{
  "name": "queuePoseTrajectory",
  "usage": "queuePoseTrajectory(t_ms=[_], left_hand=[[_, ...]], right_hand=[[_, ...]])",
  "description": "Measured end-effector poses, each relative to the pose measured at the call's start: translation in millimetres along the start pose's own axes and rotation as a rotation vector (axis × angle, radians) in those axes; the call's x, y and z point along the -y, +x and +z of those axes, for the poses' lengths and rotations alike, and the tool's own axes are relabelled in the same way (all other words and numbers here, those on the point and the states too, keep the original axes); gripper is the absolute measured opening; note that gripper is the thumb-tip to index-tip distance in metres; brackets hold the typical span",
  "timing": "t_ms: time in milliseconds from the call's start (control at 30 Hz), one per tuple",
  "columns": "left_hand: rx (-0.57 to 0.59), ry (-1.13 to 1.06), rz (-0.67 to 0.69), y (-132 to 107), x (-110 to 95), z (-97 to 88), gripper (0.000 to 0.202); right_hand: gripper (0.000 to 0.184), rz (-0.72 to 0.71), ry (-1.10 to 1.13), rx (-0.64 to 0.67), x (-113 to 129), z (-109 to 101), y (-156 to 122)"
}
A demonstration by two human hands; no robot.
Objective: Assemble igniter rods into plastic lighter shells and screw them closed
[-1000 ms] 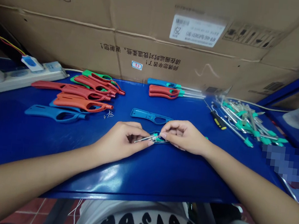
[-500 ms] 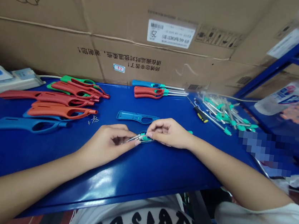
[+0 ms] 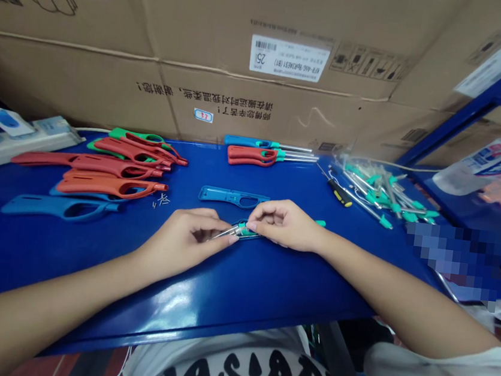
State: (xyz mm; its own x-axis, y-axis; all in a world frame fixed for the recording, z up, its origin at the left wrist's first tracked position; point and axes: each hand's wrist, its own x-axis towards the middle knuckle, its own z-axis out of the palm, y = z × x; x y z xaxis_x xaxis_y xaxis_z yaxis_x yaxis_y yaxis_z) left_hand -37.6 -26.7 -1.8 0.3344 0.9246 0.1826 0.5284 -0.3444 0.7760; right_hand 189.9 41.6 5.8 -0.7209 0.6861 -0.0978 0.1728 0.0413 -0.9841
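Observation:
A partly built long-necked lighter (image 3: 242,230) lies low over the table between my hands, with a blue handle shell, a green trigger piece and metal parts. My left hand (image 3: 186,236) is closed around its shiny metal end, thumb in front. At the green piece, my right hand (image 3: 290,226) pinches with thumb and fingertips; what exactly sits between them is hidden. A green tip (image 3: 320,223) shows beyond the right hand. Just behind my hands lies a separate blue handle half (image 3: 220,195).
Red, orange, green and blue handle shells (image 3: 97,184) lie left, near small screws (image 3: 164,200) and a power strip (image 3: 42,134). Lighters with rods (image 3: 254,156) lie at the back. A screwdriver (image 3: 339,192) and metal rods with green pieces (image 3: 379,193) are right. Cardboard boxes (image 3: 183,23) stand behind.
The whole view has shifted slightly, so things appear a little farther right. Both hands keep nearly the same grip on the lighter.

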Motion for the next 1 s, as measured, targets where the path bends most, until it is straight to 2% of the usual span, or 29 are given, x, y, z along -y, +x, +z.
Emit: queuePoseTrajectory(t_ms=[667,1000], left_hand=[[0.018,-0.037,-0.016,-1.2,1.1,0.5,0.023],[0.001,-0.048,0.000,-1.4,2.1,0.6,0.023]], right_hand=[[0.024,0.053,-0.078,-0.020,2.4,2.8,-2.9],[0.034,0.062,-0.057,-0.031,2.7,2.8,-3.7]])
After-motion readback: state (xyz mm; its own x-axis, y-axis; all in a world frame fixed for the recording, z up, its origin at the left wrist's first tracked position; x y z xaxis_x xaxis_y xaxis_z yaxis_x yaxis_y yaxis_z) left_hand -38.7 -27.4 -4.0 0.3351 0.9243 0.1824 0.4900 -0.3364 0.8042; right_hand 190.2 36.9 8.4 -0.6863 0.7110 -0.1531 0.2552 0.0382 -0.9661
